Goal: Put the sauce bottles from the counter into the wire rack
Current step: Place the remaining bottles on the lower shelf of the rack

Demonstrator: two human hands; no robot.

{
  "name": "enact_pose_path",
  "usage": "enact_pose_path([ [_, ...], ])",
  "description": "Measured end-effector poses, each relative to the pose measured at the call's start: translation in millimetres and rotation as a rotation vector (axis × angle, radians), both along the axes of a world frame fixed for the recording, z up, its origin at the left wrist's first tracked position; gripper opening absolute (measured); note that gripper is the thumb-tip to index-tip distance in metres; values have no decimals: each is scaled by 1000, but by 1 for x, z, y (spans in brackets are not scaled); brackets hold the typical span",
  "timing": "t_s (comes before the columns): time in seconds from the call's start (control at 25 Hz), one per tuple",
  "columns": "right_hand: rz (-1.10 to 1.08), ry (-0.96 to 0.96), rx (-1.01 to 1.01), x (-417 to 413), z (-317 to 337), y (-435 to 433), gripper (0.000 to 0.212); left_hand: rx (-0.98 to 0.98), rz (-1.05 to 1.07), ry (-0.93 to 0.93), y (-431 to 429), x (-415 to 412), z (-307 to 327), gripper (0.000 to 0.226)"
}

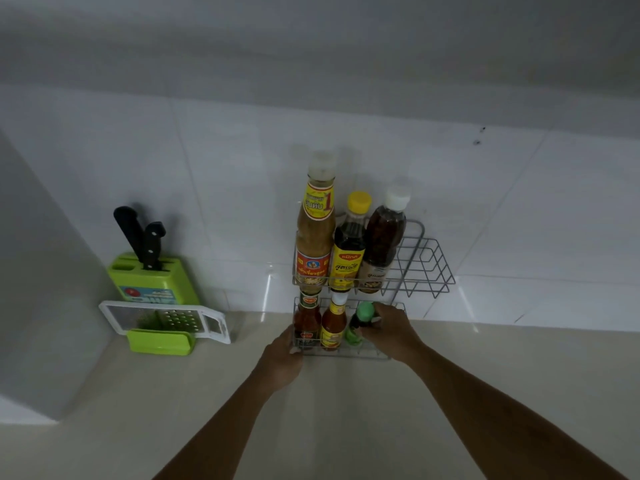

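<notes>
Two hands reach to the lower shelf of the wire rack (420, 268) on the counter (346, 410). The right hand (389, 330) wraps its fingers around a green-capped bottle (360, 322) standing in that shelf, beside two red sauce bottles (320, 323). The left hand (282, 360) grips the rack's front left corner.

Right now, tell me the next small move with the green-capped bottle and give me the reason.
Probably lower the green-capped bottle the rest of the way into the lower tier of the wire rack, then release. The right hand has its grip around it beside the two red sauce bottles already seated there, while the left hand steadies the rack's front corner.
</notes>
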State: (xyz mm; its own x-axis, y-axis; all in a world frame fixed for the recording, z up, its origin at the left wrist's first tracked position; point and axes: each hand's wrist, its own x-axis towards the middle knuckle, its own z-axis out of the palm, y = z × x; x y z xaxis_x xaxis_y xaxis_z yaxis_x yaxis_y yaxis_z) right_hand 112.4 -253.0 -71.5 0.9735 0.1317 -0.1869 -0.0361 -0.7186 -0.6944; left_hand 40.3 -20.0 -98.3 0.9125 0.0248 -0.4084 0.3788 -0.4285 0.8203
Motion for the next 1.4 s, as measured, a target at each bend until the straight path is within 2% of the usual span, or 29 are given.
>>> enact_pose_path([
  [0.16,52,30,-10,6,-6,6,38,9,9,-14,3,2,-3,74],
  [0.36,72,78,-20,6,-12,1,44,53,19,-35,-4,1,-4,66],
  [0.56,55,120,38,-2,-15,-7,85,59,-25,5,6,3,-9,69],
  [0.64,10,100,-7,-11,-13,-15,92,61,-21,41,14,-6,-9,66],
  [0.76,-58,18,-68,-35,-7,-28,87,13,-43,71,25,-24,-5,59],
  [0.92,-134,-108,-43,-83,9,-28,67,37,-184,38,51,-58,-3,49],
  [1.08,31,-140,-15,-132,23,-11,37,201,-397,107,90,-122,-15,66],
  [1.2,211,-100,10,-168,29,9,27,317,-571,152,96,-178,-18,82],
  [1.28,311,-34,12,-190,34,24,29,270,-552,177,83,-208,-21,90],
  [1.4,447,58,42,-216,42,43,30,63,-287,37,59,-233,-38,79],
])
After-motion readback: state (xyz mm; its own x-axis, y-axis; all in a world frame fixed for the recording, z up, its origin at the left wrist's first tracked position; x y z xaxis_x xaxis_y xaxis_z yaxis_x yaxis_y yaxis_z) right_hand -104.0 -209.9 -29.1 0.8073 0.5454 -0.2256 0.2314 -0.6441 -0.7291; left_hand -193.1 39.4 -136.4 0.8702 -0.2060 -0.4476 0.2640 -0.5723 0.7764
